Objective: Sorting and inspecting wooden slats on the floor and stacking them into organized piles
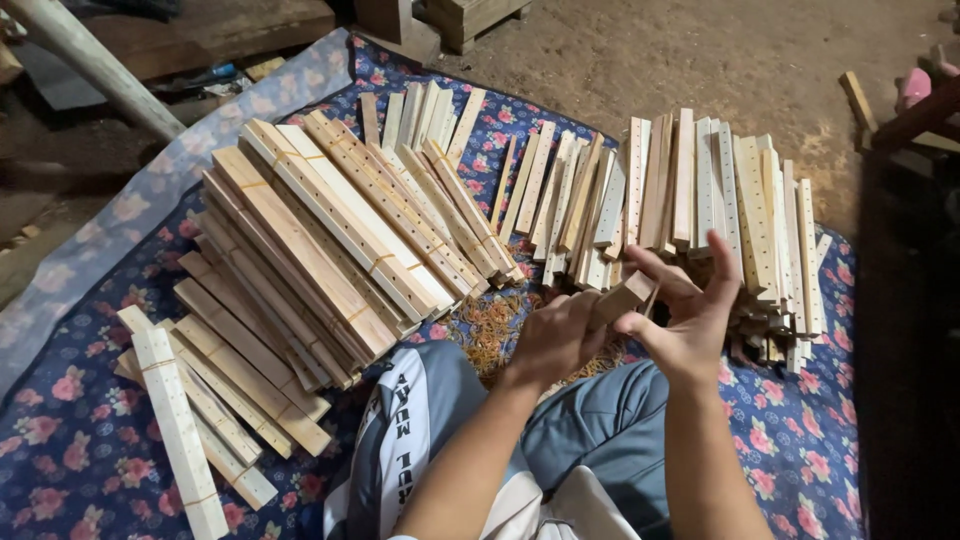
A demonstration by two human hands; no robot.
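Observation:
My left hand (556, 335) is closed around the near end of a small bundle of pale wooden slats (628, 294), held end-on toward me above my lap. My right hand (682, 312) touches the same bundle from the right, thumb raised and fingers spread along its side. Just beyond my hands lies a loose heap of drilled wooden slats (700, 200). A little pile of tan rubber bands (490, 322) lies on the cloth just left of my left hand.
Banded bundles of slats (330, 230) are stacked on the left, more lying at the near left (190, 420). All rest on a blue flowered cloth (70, 440) over a dirt floor (700, 60). A grey pole (90, 60) crosses the far left.

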